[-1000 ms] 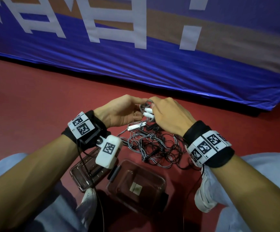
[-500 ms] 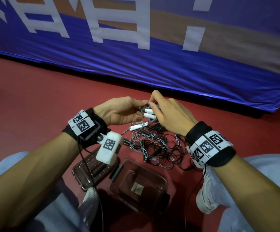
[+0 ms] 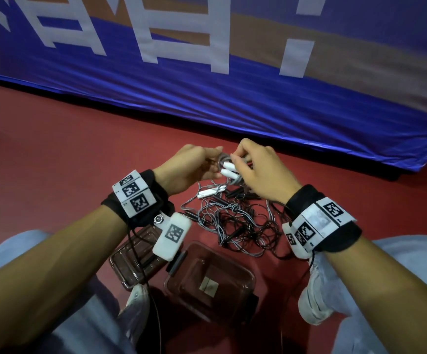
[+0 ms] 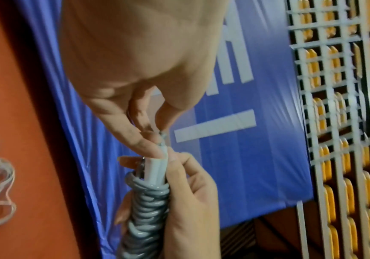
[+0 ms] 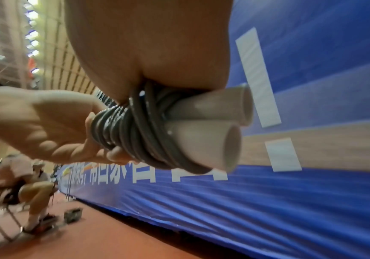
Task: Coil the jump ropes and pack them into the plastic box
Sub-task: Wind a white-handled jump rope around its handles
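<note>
My left hand (image 3: pixel 213 160) grips a grey jump rope wound into a tight coil (image 4: pixel 145 210) around its two white handles (image 3: pixel 229 168). My right hand (image 3: pixel 235 159) pinches the bundle at its upper end, where the fingertips (image 4: pixel 155 140) close on the rope beside the handle tips. In the right wrist view the coil (image 5: pixel 131 133) wraps the two handles (image 5: pixel 213 140), which stick out to the right. A tangled pile of grey and black ropes (image 3: pixel 232 223) lies on the floor below my hands. The open plastic box (image 3: pixel 248 274) sits near my feet, with its lid (image 3: pixel 120 264) to its left.
Another white-handled rope (image 3: pixel 208 192) lies on the red floor (image 3: pixel 54 154) at the top of the pile. A blue banner (image 3: pixel 232 98) runs along the far side. My white shoes (image 3: pixel 314 302) flank the box. Another person (image 5: pixel 24 184) sits at the far left.
Both hands stay together on the bundle and have risen slightly. The right hand's fingers have shifted from lying over the handles to pinching at the bundle's top.
</note>
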Action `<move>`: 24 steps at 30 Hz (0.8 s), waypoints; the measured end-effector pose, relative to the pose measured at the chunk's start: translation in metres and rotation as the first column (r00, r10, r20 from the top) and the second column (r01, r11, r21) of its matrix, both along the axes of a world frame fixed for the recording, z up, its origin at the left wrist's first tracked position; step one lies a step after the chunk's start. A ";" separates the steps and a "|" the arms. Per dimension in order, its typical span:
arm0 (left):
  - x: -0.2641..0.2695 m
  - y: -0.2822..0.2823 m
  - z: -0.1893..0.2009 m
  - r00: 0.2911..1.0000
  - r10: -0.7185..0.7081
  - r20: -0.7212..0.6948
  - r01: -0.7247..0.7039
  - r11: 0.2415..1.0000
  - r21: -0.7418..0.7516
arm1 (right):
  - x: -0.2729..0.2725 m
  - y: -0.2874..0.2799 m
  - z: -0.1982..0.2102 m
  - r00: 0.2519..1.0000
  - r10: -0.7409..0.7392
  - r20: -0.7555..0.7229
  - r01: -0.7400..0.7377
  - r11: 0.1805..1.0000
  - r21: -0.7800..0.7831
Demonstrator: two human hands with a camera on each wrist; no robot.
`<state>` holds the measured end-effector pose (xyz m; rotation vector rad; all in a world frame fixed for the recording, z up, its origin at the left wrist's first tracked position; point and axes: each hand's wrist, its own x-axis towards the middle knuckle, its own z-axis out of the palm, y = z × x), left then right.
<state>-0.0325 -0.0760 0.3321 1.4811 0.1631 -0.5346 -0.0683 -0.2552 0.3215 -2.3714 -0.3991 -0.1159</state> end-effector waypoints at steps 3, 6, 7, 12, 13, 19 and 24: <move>0.001 0.001 0.006 0.989 -0.024 -0.149 -0.016 0.966 -0.258 | 0.005 0.000 0.002 0.994 -0.087 -0.061 0.098 0.973 0.209; -0.001 0.000 0.008 0.984 -0.076 -0.164 0.020 0.947 -0.321 | 0.006 0.001 0.000 0.987 -0.091 -0.133 0.128 0.943 0.306; -0.001 0.000 0.007 0.982 -0.097 -0.165 0.039 0.946 -0.321 | 0.005 0.003 0.000 0.986 -0.084 -0.141 0.125 0.941 0.315; 0.000 -0.004 0.000 0.988 -0.101 -0.117 0.060 0.948 -0.314 | -0.001 0.012 -0.003 0.980 -0.028 -0.199 0.112 0.900 0.422; 0.000 -0.005 -0.001 0.993 -0.085 -0.082 0.059 0.959 -0.278 | -0.001 0.012 -0.003 0.974 -0.026 -0.225 0.127 0.885 0.447; 0.000 -0.008 -0.001 0.982 0.047 0.183 -0.052 0.998 0.020 | -0.004 0.013 -0.002 0.975 -0.061 -0.213 0.156 0.871 0.465; 0.012 0.005 0.014 0.999 0.042 0.020 -0.040 0.994 -0.104 | -0.006 0.016 -0.006 0.995 0.005 -0.097 0.037 0.905 0.425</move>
